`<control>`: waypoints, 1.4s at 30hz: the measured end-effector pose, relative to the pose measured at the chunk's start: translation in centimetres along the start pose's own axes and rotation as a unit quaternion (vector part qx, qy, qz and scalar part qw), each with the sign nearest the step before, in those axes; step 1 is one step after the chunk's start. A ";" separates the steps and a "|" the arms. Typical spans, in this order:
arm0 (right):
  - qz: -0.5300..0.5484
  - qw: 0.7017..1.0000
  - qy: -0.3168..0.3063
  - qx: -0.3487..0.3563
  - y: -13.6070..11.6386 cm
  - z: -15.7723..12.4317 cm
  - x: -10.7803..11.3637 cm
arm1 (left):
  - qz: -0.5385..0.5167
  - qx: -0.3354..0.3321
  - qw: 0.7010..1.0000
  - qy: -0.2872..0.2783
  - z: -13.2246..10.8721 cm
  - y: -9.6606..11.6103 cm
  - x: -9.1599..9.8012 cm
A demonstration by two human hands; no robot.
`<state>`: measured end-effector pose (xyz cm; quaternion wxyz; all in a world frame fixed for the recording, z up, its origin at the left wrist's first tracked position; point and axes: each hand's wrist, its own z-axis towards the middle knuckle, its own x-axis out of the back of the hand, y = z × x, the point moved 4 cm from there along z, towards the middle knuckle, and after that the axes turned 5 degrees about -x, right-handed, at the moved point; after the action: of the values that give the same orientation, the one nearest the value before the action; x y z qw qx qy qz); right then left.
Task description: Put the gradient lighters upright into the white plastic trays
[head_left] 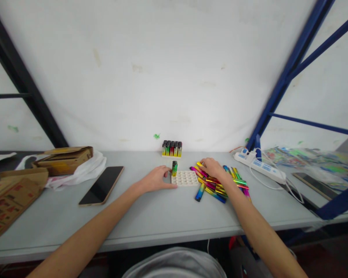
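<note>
Two hands at one grey table [150,216]. White tray [187,183], one, lying flat in the middle; a single lighter [174,170] stands upright at its far left corner. Loose lighters [219,190]: more than ten, heaped just right of the tray (overlaps spoil an exact count). One packed block of upright lighters [172,149] near the wall.

Left hand [158,178]: thumb and fingers spread wide about the tray's left end. Right hand [212,168]: over the heap, fingertips hidden; cannot tell whether it grips anything.

Edges: bare tabletop runs from tray to front edge, with more between the one near phone [102,186] and the tray. One power strip [261,166] bounds the heap's right side, slightly apart.
</note>
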<state>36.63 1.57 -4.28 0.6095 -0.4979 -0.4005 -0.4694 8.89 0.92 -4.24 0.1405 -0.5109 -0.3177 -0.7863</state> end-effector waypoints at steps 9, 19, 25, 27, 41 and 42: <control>0.288 0.949 0.120 0.035 -2.7 0.4 1.2 | 0.003 -0.005 1.000 -0.001 0.1 0.0 -0.1; 0.623 0.782 0.010 -0.001 -6.0 -0.6 -0.2 | -0.003 -0.006 1.000 -0.004 0.0 0.1 0.0; 0.609 0.792 -0.054 0.004 -7.5 -1.5 -0.2 | -0.005 -0.006 1.000 0.002 0.0 0.1 0.0; 0.605 0.794 -0.063 0.012 -7.7 -1.7 -0.1 | -0.008 -0.006 1.000 0.002 0.0 0.1 0.0; 0.606 0.787 -0.094 -0.062 -8.4 -1.6 -1.3 | -0.001 -0.005 1.000 0.000 0.0 0.0 0.0; 0.597 0.795 -0.078 -0.074 -8.3 -1.6 -1.4 | 0.000 -0.003 1.000 -0.002 0.0 0.0 0.0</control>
<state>28.23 -0.28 -3.99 0.6970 -0.7163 -0.0337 0.0002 8.89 0.89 -4.27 0.1381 -0.5127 -0.3156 -0.7864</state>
